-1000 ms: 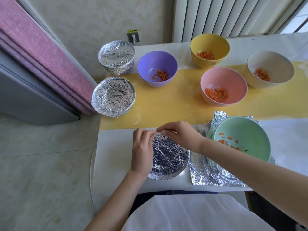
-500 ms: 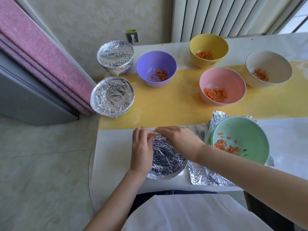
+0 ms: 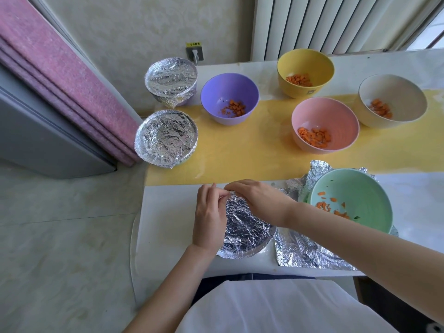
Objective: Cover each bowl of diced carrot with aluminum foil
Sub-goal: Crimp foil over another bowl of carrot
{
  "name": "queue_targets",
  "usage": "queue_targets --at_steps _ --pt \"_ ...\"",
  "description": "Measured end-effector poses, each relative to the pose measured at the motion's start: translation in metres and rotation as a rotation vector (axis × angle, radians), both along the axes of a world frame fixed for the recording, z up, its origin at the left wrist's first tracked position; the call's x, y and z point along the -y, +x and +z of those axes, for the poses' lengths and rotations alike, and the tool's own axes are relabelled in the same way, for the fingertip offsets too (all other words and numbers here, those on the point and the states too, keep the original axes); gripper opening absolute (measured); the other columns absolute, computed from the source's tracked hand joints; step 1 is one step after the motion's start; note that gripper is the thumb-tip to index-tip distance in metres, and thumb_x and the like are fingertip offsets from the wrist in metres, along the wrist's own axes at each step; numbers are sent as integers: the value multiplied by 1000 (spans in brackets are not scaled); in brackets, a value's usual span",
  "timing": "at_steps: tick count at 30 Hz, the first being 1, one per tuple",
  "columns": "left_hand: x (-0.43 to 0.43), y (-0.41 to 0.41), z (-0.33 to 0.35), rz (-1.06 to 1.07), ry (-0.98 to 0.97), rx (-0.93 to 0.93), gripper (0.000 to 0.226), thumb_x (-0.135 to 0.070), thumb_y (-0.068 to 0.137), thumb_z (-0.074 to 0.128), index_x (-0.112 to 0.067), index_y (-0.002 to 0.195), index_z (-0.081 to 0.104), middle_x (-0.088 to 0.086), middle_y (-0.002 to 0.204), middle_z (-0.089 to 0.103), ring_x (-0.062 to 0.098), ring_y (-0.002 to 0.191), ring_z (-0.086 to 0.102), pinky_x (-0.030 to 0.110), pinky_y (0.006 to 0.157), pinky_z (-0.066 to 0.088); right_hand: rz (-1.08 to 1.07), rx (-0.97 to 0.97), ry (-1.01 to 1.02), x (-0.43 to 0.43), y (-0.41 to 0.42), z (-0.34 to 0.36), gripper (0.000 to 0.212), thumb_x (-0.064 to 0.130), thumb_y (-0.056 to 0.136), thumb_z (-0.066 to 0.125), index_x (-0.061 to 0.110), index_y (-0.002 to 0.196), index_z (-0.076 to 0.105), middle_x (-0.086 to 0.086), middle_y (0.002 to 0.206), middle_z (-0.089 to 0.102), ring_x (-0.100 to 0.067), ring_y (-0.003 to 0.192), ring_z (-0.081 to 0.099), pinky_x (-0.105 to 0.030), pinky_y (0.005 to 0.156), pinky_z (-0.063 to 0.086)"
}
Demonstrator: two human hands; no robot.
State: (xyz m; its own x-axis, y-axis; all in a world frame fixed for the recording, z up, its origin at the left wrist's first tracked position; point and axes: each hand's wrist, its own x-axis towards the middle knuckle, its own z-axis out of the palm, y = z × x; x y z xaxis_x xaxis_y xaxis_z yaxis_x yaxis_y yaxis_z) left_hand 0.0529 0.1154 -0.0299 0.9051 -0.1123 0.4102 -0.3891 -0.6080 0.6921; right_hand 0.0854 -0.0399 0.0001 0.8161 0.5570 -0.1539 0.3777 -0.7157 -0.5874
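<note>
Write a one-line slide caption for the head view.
Left hand and right hand pinch foil on the nearest bowl; two covered bowls stand left, five carrot bowls stand uncovered.

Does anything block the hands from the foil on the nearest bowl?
Nothing visible does. The left hand and right hand pinch the far edge of the nearest bowl's foil cover. The green bowl sits apart, to the right.
</note>
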Motion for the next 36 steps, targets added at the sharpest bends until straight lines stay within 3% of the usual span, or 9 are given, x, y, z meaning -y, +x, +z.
queue_targets --at_steps 3,8,11,14,18,22,25,30,36 --pt "0 1 2 6 -7 -55 5 -17 92 45 -17 96 47 -4 94 42 14 86 49 27 75 46 -1 -19 54 2 2 0 57 -15 82 41 11 132 49 -9 124 58 -23 112 53 -23 88 37" --pt "-3 3 1 15 37 -134 13 -22 94 42 -13 102 46 6 115 54 17 101 53 23 75 45 -42 -44 155 3 0 3 37 10 99 40 14 135 49 -4 142 46 -17 127 46 -14 102 27" --pt "-8 4 -1 40 71 -198 8 -9 94 49 -2 97 52 11 110 65 25 97 63 25 75 45 -145 -37 149 4 -2 1 38 13 100 39 14 138 45 -4 143 45 -20 129 45 -21 105 30" --pt "-10 5 0 43 104 -179 6 -2 91 53 1 96 55 9 100 69 21 89 65 21 71 46 -140 -13 45 4 -3 1 51 -5 92 43 17 139 44 -6 134 54 -24 118 55 -32 95 44" --pt "-9 4 1 61 132 -192 9 2 88 57 0 97 59 9 85 70 25 72 66 12 63 36 -134 10 -18 4 -5 -3 68 -19 78 37 16 135 47 -5 128 59 -22 108 60 -18 77 40" --pt "-9 3 2 100 121 -205 10 1 87 59 -1 97 61 6 80 70 22 65 62 9 59 31 -117 48 -45 0 -4 3 62 -15 82 36 14 136 46 -5 129 57 -21 110 59 -19 75 41" --pt "-9 6 5 96 98 -233 9 -1 90 57 -1 97 61 7 81 70 19 71 58 6 58 32 -48 133 -75 -6 -1 2 49 -5 93 39 12 139 41 -6 135 52 -20 120 51 -24 88 44" --pt "-7 7 4 84 93 -283 8 -6 91 56 -4 97 61 3 75 66 15 58 47 19 54 24 -15 76 -158 -13 8 3 44 -6 86 40 12 124 53 -8 110 62 -30 89 60 -31 65 38" --pt "-9 4 1 109 57 -352 11 -5 92 54 -5 99 62 -6 71 59 3 53 44 12 53 29 -3 60 -168 -16 10 -4 35 7 99 38 16 131 48 -2 120 62 -23 95 62 -25 64 36"
